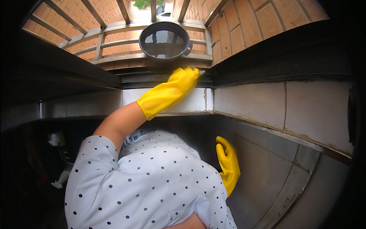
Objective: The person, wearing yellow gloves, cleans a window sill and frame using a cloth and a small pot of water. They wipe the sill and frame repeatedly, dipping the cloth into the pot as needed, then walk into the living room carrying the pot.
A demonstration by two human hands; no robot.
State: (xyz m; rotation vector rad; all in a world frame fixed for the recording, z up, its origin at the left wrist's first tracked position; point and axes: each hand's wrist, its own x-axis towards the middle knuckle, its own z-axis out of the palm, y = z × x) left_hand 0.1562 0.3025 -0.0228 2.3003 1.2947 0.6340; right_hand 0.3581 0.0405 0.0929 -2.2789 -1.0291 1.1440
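Observation:
My left hand (pixel 173 89), in a yellow rubber glove, reaches over the tiled sill to the dark window track (pixel 146 79). Its fingers are closed, and a small pale tip (pixel 202 72) sticks out beyond them at the track's right end. The rest of that thing is hidden in the glove. Just beyond the hand, a grey basin (pixel 189 47) of water stands on the ledge by the metal railing. My right hand (pixel 228 164), also in a yellow glove, hangs low at my right side. Its fingers are loosely stretched and slightly apart, with nothing in them.
Metal bars (pixel 93 13) enclose the far side of the window, with brick wall (pixel 263 23) beyond. Dark frames (pixel 282 57) flank the opening. White tiles (pixel 248 101) line the sill and right wall. A white spray bottle (pixel 63 177) sits in shadow at lower left.

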